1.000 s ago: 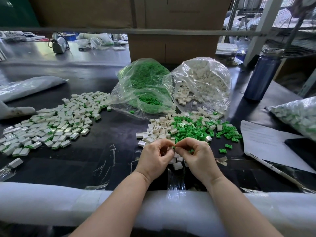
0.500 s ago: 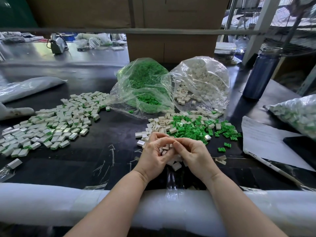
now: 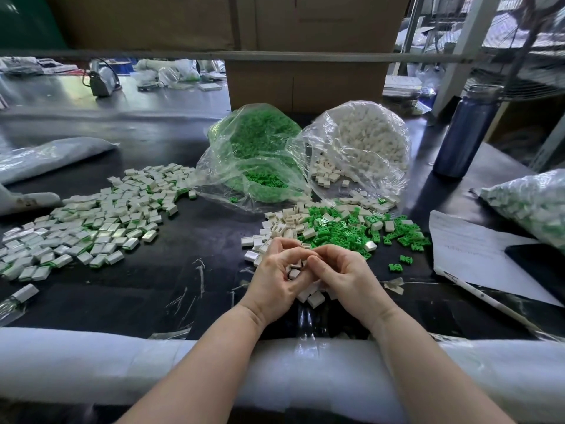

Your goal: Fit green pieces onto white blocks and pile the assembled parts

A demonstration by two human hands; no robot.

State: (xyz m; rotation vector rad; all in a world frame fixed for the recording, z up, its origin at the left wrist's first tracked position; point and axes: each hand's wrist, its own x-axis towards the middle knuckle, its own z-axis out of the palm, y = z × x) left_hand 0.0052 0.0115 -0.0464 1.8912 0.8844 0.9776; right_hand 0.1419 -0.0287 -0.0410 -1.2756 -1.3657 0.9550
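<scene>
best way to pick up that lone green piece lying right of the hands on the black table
Pinch the lone green piece across its two narrow sides, coming straight down from above. It lies flat and thin on the black table, so there is no raised part to hook. It has open table on most sides; a second green piece lies just beside it.

Piece between the hands (image 3: 308,270) mostly hidden by curled fingers.

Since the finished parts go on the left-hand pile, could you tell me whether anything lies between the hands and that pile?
Nothing visible does: between the left hand and the pile of assembled parts lies only bare black table.
</scene>
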